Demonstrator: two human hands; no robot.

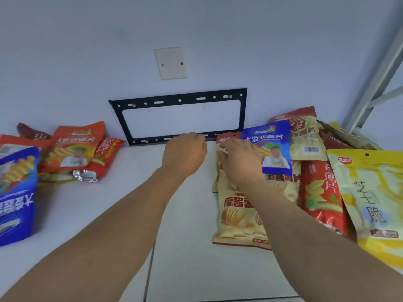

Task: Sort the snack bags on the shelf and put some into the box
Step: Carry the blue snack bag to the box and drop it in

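Note:
Snack bags lie in two groups on the white shelf (122,210). On the right, a cream chip bag (236,216) lies flat, with a blue chip bag (274,147) on top of the pile behind it. My right hand (239,162) rests on the upper part of the cream bag, fingers bent at its top edge, touching the blue bag's left side. My left hand (185,153) hovers loosely curled over bare shelf just left of the pile, holding nothing. A red bag (322,199) and a yellow bag (370,199) lie further right.
On the left are an orange bag (74,147), a small red bag (104,158) and a big blue bag (15,192). A black metal bracket (181,116) and a blank wall plate (171,63) are on the wall behind. A grey shelf post (375,83) rises at right.

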